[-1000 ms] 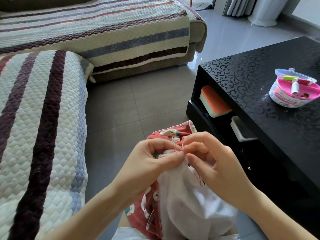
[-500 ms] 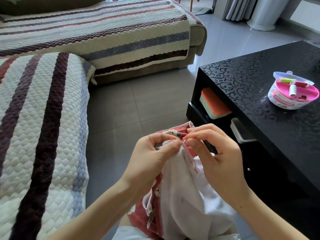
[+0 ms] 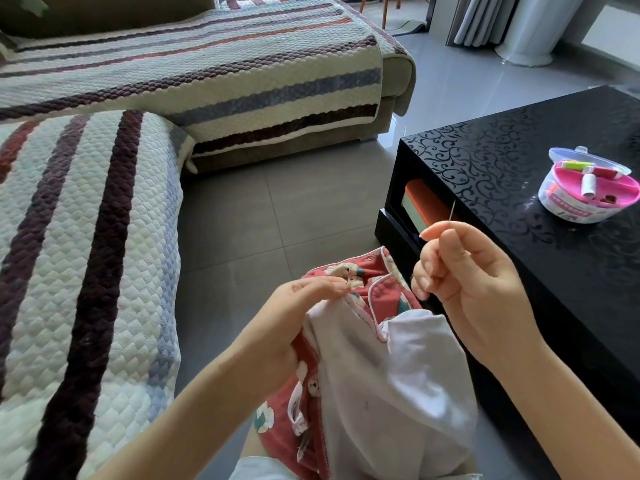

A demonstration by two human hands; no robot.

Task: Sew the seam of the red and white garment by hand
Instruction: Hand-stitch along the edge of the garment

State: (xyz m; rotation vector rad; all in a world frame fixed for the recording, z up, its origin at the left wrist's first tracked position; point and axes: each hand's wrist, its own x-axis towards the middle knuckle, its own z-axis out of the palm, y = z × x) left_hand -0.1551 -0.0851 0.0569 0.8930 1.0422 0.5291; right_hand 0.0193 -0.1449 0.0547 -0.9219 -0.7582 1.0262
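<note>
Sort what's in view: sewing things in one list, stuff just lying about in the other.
Job: garment, pinched at the seam by the left hand; needle, pinched in the right hand; sewing kit, open on the table.
Lying about: sofa; orange-lidded box on the table's lower shelf.

Right hand (image 3: pixel 481 292) pinches a needle (image 3: pixel 451 211) raised above the garment (image 3: pixel 381 368) — left hand (image 3: pixel 277 327) grips its seam edge.

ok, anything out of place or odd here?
Nothing stands out. The left hand pinches the garment at the seam, the right hand holds the needle raised clear of it, the sewing kit sits upright on the table.
</note>
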